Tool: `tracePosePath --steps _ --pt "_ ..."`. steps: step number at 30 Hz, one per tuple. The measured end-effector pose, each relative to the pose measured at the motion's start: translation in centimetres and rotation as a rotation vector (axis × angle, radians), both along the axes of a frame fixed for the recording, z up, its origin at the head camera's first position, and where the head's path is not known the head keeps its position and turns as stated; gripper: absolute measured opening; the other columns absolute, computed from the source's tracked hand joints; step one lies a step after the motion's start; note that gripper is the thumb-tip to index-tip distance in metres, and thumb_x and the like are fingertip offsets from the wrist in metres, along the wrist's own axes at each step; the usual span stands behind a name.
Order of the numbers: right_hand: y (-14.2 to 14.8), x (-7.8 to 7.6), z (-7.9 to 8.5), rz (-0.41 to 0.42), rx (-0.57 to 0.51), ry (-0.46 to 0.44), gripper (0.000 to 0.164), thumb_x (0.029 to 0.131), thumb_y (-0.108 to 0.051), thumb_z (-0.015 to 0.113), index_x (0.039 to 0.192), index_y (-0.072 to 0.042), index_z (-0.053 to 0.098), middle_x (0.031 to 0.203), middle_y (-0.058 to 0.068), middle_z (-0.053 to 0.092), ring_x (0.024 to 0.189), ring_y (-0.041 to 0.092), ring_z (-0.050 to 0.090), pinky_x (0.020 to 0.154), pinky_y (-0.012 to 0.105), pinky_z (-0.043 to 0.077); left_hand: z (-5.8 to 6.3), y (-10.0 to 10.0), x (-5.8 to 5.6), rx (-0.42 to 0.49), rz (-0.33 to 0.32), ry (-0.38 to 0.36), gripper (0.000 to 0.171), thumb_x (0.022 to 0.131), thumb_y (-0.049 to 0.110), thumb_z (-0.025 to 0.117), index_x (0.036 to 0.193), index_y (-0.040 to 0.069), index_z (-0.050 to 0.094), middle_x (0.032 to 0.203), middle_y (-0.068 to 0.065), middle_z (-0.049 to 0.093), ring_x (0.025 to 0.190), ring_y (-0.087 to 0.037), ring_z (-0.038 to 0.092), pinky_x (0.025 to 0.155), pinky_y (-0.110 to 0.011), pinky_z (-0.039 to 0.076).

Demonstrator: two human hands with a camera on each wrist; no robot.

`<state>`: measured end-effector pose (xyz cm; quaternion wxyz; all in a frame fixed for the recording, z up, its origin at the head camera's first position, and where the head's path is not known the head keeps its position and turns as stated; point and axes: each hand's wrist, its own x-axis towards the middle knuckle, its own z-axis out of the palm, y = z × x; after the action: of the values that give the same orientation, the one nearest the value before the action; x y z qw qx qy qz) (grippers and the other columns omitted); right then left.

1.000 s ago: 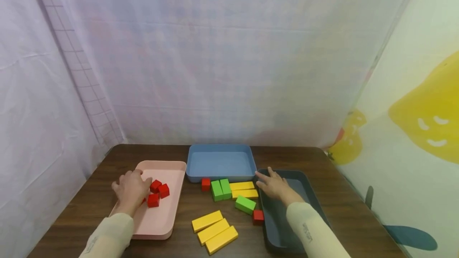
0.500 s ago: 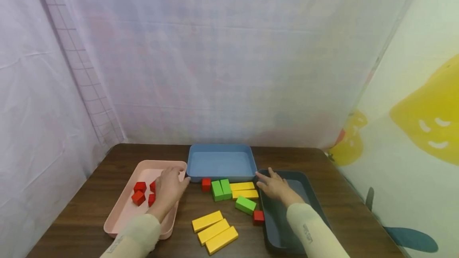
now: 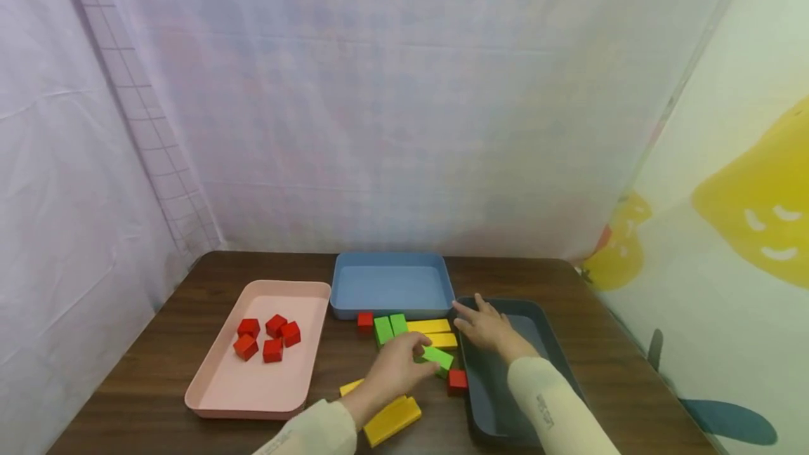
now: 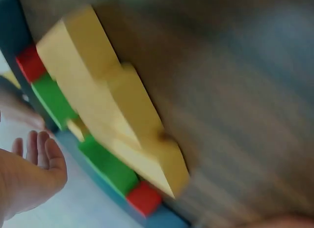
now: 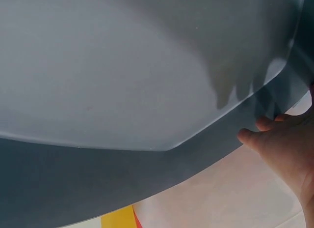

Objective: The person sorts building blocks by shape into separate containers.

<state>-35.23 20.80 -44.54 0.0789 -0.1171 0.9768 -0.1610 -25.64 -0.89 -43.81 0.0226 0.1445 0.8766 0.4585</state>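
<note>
In the head view my left hand (image 3: 395, 371) hangs over the middle of the table, its fingers loosely bent around nothing, close to a green block (image 3: 439, 357). Three yellow blocks (image 3: 393, 421) lie partly hidden under that wrist. The left wrist view, blurred, has the same hand (image 4: 34, 176) beside the yellow blocks (image 4: 83, 56). My right hand (image 3: 489, 328) spreads its fingers at the far left corner of the dark tray (image 3: 499, 392). Its bare floor and wall (image 5: 98, 184) fill the right wrist view. A red cube (image 3: 458, 383) sits against the tray's left side.
Several red cubes (image 3: 273, 350) lie in the pink tray (image 3: 253, 399) at the left. A blue tray (image 3: 392, 279) stands at the back. In front of it are another red cube (image 3: 365, 321), two green blocks (image 3: 390, 326) and two yellow blocks (image 3: 436, 332).
My left hand has left the pink tray and moved right, over the blocks in the middle. The red cubes stay in the pink tray. My right hand has hardly moved.
</note>
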Motion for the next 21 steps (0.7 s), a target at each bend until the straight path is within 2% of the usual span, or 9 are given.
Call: tracePosePath --steps 4,7,11,18,21 --pt "0.0 0.0 0.1 0.008 -0.001 0.012 0.051 0.105 -0.035 0.045 0.153 -0.019 0.039 0.159 0.031 0.012 0.141 0.055 0.017 0.110 0.071 0.011 -1.1 2.0 0.1 0.001 -0.032 -0.029 0.037 0.085 0.024 0.079 0.115 0.004 0.068 0.097 -0.003 0.065 0.087 -0.020 0.060 0.073 -0.041 0.052" --pt "0.0 0.1 0.1 0.022 -0.001 0.024 0.051 0.105 -0.034 0.046 0.153 -0.017 0.040 0.158 0.032 0.013 0.141 0.056 0.018 0.109 0.072 0.012 -1.8 3.0 0.0 -0.032 -0.038 -0.021 0.037 0.084 0.023 0.079 0.114 0.005 0.069 0.092 0.001 0.063 0.082 -0.017 0.059 0.069 -0.039 0.051" --pt "0.1 0.2 0.0 0.031 -0.005 0.031 0.051 0.105 -0.035 0.045 0.153 -0.017 0.040 0.158 0.033 0.013 0.140 0.056 0.019 0.108 0.072 0.013 -2.1 3.8 0.0 -0.082 -0.036 0.004 0.036 0.083 0.023 0.080 0.113 0.004 0.070 0.087 0.002 0.060 0.076 -0.015 0.057 0.066 -0.036 0.050" --pt "0.2 0.2 0.0 0.035 -0.004 0.036 0.051 0.105 -0.034 0.045 0.153 -0.017 0.040 0.158 0.032 0.013 0.140 0.056 0.019 0.108 0.072 0.013 -2.7 4.2 0.3 -0.226 -0.086 0.148 0.030 0.080 0.023 0.081 0.105 0.008 0.073 0.088 0.003 0.062 0.078 -0.008 0.056 0.067 -0.030 0.049" --pt "0.2 0.2 0.0 0.034 -0.002 0.036 0.051 0.105 -0.034 0.045 0.153 -0.017 0.040 0.158 0.032 0.013 0.140 0.056 0.019 0.109 0.072 0.014 -3.0 4.2 0.5 -0.264 -0.102 0.180 0.029 0.079 0.023 0.081 0.103 0.009 0.073 0.088 0.003 0.062 0.077 -0.007 0.055 0.066 -0.029 0.049"
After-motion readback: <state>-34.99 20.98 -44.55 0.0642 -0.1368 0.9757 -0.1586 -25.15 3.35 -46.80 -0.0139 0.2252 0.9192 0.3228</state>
